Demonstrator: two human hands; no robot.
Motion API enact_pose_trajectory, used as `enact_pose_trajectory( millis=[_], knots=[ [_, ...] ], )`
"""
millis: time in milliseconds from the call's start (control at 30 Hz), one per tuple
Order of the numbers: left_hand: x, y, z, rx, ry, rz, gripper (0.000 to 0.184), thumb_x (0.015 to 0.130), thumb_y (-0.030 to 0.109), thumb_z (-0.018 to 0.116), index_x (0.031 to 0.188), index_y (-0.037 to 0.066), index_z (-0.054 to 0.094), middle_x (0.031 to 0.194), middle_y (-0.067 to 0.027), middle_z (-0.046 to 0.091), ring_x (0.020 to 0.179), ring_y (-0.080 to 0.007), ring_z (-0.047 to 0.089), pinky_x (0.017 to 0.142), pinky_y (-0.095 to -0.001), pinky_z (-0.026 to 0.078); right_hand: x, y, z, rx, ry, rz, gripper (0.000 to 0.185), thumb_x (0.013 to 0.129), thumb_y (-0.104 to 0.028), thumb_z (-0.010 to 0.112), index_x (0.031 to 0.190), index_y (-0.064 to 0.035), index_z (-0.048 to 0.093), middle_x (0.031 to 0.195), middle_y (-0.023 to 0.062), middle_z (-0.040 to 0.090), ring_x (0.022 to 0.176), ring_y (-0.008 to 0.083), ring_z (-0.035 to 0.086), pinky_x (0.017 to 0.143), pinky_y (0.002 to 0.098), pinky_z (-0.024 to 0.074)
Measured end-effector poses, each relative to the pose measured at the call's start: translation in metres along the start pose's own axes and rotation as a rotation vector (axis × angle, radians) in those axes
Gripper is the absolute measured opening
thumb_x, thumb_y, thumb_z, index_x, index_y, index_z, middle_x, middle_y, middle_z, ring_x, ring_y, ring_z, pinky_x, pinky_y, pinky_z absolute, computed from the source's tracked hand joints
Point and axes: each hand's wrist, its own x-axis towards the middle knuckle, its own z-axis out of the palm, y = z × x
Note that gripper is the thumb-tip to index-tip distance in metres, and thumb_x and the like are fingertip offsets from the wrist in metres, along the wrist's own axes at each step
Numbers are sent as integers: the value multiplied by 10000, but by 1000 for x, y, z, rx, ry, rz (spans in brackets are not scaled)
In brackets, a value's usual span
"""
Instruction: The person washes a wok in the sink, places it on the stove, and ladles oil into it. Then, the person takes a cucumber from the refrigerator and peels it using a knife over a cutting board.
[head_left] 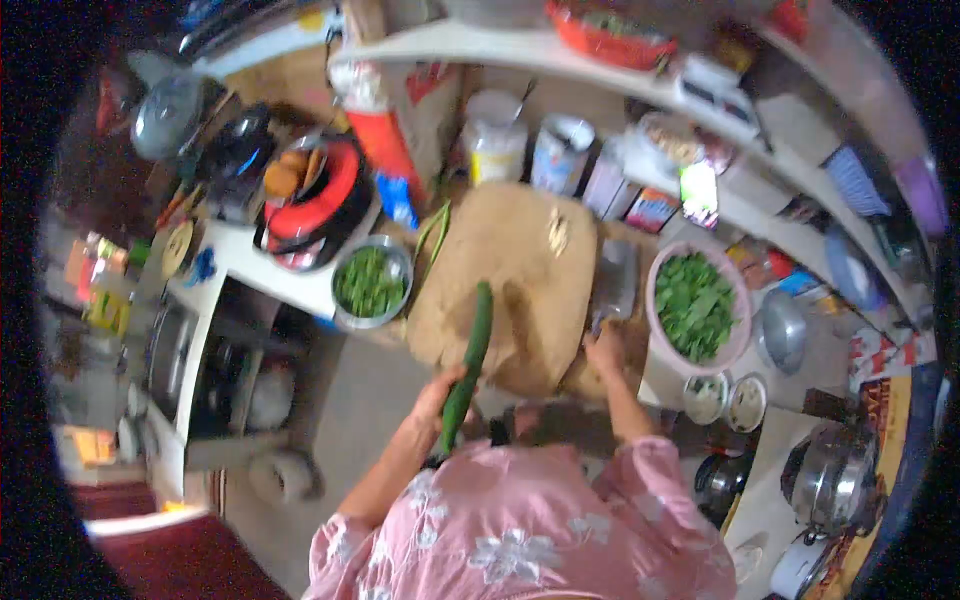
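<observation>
My left hand (438, 398) is wrapped round a long green cucumber (479, 335), which is tilted, its far end over the wooden cutting board (470, 240). On the board's far right part lie some small pale pieces (558, 232), perhaps garlic. My right hand (604, 350) is at the board's right edge, closed on the handle of a cleaver (614, 282) whose broad blade points away from me beside the board. To the left of the board stands a metal bowl (345, 318) of chopped green vegetables (370, 282). A green bean-like strand (432, 240) lies between bowl and board.
A pink basin (655, 325) of leafy greens and two small bowls (706, 398) (746, 402) stand on the right. Tubs (496, 150) (562, 155) line the back below a shelf (470, 42). A red-rimmed pot (335, 195) is at left, a steel pot (832, 480) at lower right.
</observation>
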Motion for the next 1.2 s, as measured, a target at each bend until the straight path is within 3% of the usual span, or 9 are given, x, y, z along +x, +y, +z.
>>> enact_pose_trajectory(
  millis=[67,233,467,533,600,700,933,1033,1200],
  knots=[
    [12,15,-16,84,-127,-32,354,794,252,456,1052,8,471,805,-71,578,616,-159,536,553,-239,463,-7,-45,-67,-56,-210,-37,398,672,-277,588,987,-47,512,1043,195,495,950,314,487,804,377,384],
    [37,38,-25,266,-142,-14,271,781,246,443,920,27,519,729,-77,560,603,-164,527,506,-275,441,25,-70,-136,284,373,-269,234,721,-160,548,908,-23,522,794,132,541,833,256,517,730,352,404],
    [52,35,-14,238,-135,-10,252,782,264,437,853,48,545,639,-44,533,512,-141,490,448,-256,406,147,-91,-331,-321,1002,-579,291,752,-158,452,1002,-14,492,941,201,499,874,350,470,797,418,370],
    [66,31,-20,245,-146,-88,269,810,259,394,870,52,554,650,-50,543,531,-142,503,482,-263,424,218,-58,-357,-696,941,-622,323,750,-143,431,1042,-26,503,963,208,513,872,343,488,779,434,379],
    [37,38,12,112,-7,-18,303,821,272,367,878,32,544,688,-69,554,569,-170,513,511,-290,437,248,-72,-371,-607,433,-295,324,759,-150,424,1052,-42,507,902,209,546,829,319,529,744,422,411],
    [36,33,2,-6,0,-25,313,812,277,373,883,13,525,717,-91,561,580,-189,521,507,-290,450,286,-49,-374,-487,458,-644,296,809,-199,390,1022,-44,524,901,197,557,834,319,535,723,358,415],
    [29,18,-18,-332,-5,-166,309,816,256,371,948,-5,474,715,-125,551,572,-203,548,433,-260,479,303,-34,-402,-559,235,-325,277,780,-189,466,983,-11,527,925,131,572,872,207,533,774,287,384],
    [13,22,-6,-350,13,-195,288,842,286,363,933,36,475,676,-101,535,536,-167,532,388,-233,462,321,-8,-407,-660,363,-431,283,784,-185,466,1003,-9,504,878,131,573,860,203,527,789,283,379],
    [37,3,-29,-460,-95,-276,404,849,412,333,907,34,466,671,-105,520,537,-167,519,352,-234,419,217,-7,-396,44,478,-437,335,817,-149,413,1112,8,389,831,100,542,692,145,516,604,249,419]
  ],
)
